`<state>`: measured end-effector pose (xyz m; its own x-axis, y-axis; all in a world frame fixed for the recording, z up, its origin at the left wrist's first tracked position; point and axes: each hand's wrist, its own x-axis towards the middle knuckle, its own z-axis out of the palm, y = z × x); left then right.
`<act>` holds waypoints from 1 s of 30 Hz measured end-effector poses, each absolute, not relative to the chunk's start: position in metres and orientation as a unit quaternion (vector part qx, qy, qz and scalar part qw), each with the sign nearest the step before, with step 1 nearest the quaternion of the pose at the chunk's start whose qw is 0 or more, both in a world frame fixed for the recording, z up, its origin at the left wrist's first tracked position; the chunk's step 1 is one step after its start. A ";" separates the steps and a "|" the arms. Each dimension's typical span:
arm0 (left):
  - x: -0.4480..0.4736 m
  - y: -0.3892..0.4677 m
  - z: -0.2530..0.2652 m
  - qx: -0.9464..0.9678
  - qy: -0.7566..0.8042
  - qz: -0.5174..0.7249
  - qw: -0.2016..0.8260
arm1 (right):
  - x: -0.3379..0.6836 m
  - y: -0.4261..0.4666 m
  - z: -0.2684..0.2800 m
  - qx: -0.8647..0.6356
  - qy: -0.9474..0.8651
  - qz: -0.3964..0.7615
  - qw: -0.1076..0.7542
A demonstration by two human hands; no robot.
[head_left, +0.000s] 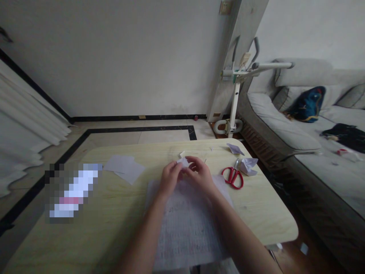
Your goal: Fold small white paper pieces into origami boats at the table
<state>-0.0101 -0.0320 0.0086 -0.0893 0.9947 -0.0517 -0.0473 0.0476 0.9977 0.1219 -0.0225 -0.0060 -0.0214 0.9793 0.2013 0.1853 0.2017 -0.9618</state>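
Observation:
Between my two hands is a small folded piece of white paper (183,162). My left hand (170,176) pinches its left side, and my right hand (199,173) has its fingers curled at the right side. Both hands are above the far part of a large printed sheet (191,228) that lies on the wooden table (119,220). Just behind the fingers sits a small white scrap (181,154). Red-handled scissors (233,177) lie to the right of my right hand, beside a folded paper shape (248,166).
Loose white paper pieces (131,171) lie at the table's left. Another folded piece (235,149) is near the far right corner. A pixelated patch covers the left edge. A grey sofa (291,133) and a white exercise machine (235,99) stand beyond the table.

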 end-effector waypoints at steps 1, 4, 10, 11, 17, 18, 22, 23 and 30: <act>-0.010 -0.032 0.009 0.461 0.524 0.519 0.493 | 0.122 -0.023 -0.006 -0.490 -0.594 0.400 0.498; -0.009 -0.033 0.011 0.469 0.526 0.518 0.485 | 0.123 -0.023 -0.005 -0.480 -0.587 0.425 0.496; -0.008 -0.034 0.015 0.449 0.523 0.517 0.507 | 0.123 -0.023 -0.007 -0.458 -0.571 0.437 0.523; -0.008 -0.034 0.016 0.441 0.526 0.519 0.509 | 0.123 -0.023 -0.007 -0.451 -0.577 0.435 0.524; -0.008 -0.032 0.014 0.442 0.519 0.537 0.497 | 0.123 -0.024 -0.005 -0.422 -0.660 0.368 0.501; -0.009 -0.031 0.013 0.444 0.519 0.534 0.498 | 0.123 -0.025 -0.005 -0.425 -0.660 0.367 0.500; -0.008 -0.031 0.011 0.454 0.515 0.530 0.498 | 0.123 -0.025 -0.003 -0.444 -0.616 0.409 0.507; -0.008 -0.031 0.011 0.457 0.511 0.536 0.493 | 0.124 -0.025 -0.002 -0.446 -0.597 0.433 0.507; -0.007 -0.035 0.012 0.477 0.491 0.515 0.516 | 0.123 -0.026 0.008 -0.420 -0.495 0.557 0.518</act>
<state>-0.0074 -0.0345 0.0118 -0.0124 0.9998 -0.0152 -0.0620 0.0144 0.9980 0.1232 -0.0262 0.0085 -0.1104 0.9929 0.0450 -0.1626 0.0267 -0.9863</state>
